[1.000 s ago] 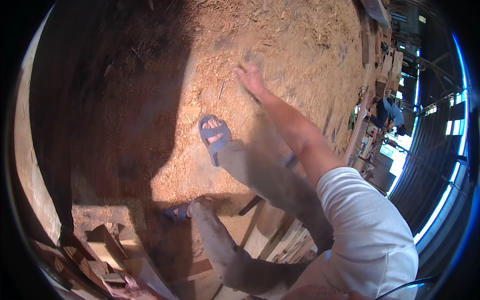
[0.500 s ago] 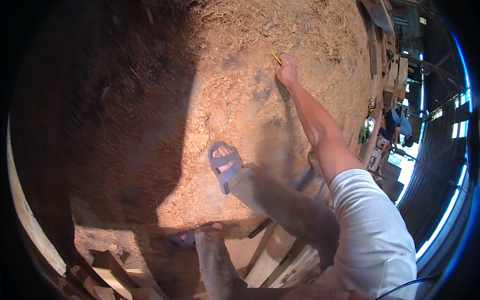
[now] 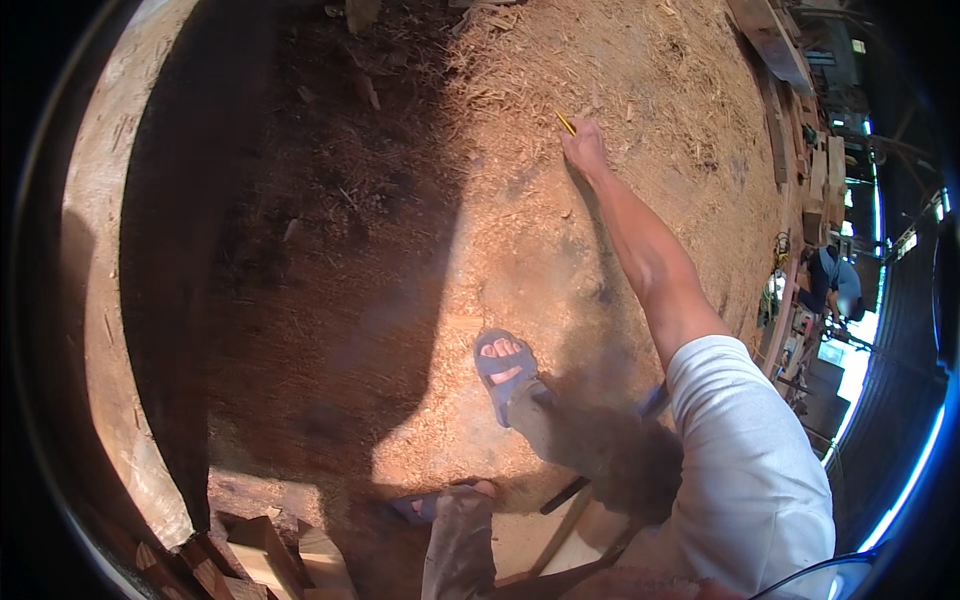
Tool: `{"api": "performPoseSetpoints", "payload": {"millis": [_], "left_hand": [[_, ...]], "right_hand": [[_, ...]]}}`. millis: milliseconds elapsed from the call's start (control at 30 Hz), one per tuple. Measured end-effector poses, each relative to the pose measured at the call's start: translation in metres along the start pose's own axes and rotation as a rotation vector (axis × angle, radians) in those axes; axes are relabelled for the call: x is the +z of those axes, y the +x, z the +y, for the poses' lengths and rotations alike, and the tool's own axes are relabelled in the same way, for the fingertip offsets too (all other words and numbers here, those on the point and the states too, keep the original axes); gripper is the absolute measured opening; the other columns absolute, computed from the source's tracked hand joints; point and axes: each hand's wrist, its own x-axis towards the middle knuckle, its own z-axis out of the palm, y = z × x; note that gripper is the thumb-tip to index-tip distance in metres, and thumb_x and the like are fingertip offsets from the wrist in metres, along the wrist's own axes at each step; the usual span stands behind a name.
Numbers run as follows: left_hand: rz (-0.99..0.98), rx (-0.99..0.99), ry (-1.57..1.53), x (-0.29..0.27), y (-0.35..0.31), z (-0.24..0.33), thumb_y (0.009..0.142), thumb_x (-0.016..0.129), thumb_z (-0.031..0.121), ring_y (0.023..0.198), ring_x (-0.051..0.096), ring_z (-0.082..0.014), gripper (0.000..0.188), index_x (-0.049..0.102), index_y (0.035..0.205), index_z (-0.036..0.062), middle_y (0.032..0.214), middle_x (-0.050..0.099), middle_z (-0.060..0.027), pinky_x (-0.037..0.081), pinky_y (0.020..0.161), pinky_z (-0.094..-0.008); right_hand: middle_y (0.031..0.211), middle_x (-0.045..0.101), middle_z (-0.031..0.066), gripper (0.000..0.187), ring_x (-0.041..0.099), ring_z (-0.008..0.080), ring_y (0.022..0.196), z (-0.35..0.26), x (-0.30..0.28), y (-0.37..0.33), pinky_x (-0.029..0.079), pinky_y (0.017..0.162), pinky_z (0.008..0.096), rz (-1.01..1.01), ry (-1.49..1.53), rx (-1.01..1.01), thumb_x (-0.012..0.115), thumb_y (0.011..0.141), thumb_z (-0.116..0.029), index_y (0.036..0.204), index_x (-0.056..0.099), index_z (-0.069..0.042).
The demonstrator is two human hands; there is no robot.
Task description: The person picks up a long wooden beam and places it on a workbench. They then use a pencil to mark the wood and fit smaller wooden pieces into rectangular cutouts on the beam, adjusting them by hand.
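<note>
My right hand reaches out ahead on a straight arm, above a floor covered in wood shavings. Its fingers are closed around a thin yellow pencil, whose end sticks out past them toward the upper left. The pencil touches nothing else that I can see. My left hand is out of the picture. Below and left of my outstretched arm, my sandalled foot stands on the sunlit shavings; the other foot is partly in shadow.
At left a long pale timber beam runs upright through the view. Cut wood blocks lie at the lower left. Boards are stacked along the right, where a person in blue bends over. Deep shadow covers the left floor.
The view has swung left, bringing the long beam into sight and shifting floor and feet rightward and down. My right hand stays extended with the pencil still in it.
</note>
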Motion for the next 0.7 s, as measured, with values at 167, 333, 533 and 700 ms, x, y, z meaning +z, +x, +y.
{"api": "performPoseSetpoints", "payload": {"millis": [167, 333, 533, 700], "left_hand": [[0.012, -0.018, 0.035, 0.002, 0.005, -0.009, 0.095, 0.078, 0.028, 0.102, 0.069, -0.0357, 0.055, 0.057, 0.135, -0.0031, 0.114, 0.069, -0.0198, 0.061, 0.084, -0.0460], [0.041, -0.016, 0.037, 0.000, 0.009, -0.015, 0.095, 0.078, 0.029, 0.101, 0.070, -0.0356, 0.056, 0.056, 0.135, -0.0036, 0.113, 0.069, -0.0199, 0.062, 0.083, -0.0456], [0.046, -0.020, 0.050, -0.004, 0.010, -0.019, 0.096, 0.078, 0.029, 0.100, 0.070, -0.0355, 0.056, 0.056, 0.135, -0.0041, 0.113, 0.069, -0.0200, 0.062, 0.081, -0.0452], [0.030, -0.016, 0.048, -0.010, 0.018, -0.027, 0.096, 0.078, 0.030, 0.099, 0.071, -0.0353, 0.057, 0.055, 0.135, -0.0046, 0.112, 0.069, -0.0202, 0.063, 0.080, -0.0449]], "right_hand": [[0.109, 0.069, 0.0265, 0.038, 0.065, 0.0425, 0.108, -0.072, -0.003, 0.008, 0.051, 0.093, 0.0517, -0.088, 0.147, 0.062, 0.073, 0.093, -0.038, 0.105, 0.074, -0.002], [0.103, 0.072, 0.0234, 0.039, 0.068, 0.0404, 0.101, -0.153, 0.010, 0.048, 0.052, 0.091, 0.0486, 0.180, 0.292, -0.178, 0.070, 0.097, -0.038, 0.110, 0.075, -0.002], [0.119, 0.072, 0.0221, 0.036, 0.067, 0.0408, 0.114, -0.186, 0.019, 0.119, 0.052, 0.099, 0.0507, 0.010, 0.322, 0.165, 0.068, 0.093, -0.031, 0.121, 0.074, -0.009], [0.130, 0.070, 0.0227, 0.049, 0.065, 0.0419, 0.121, -0.126, 0.053, 0.147, 0.052, 0.106, 0.0479, 0.000, 0.379, 0.338, 0.067, 0.090, -0.027, 0.137, 0.070, -0.012]]}}
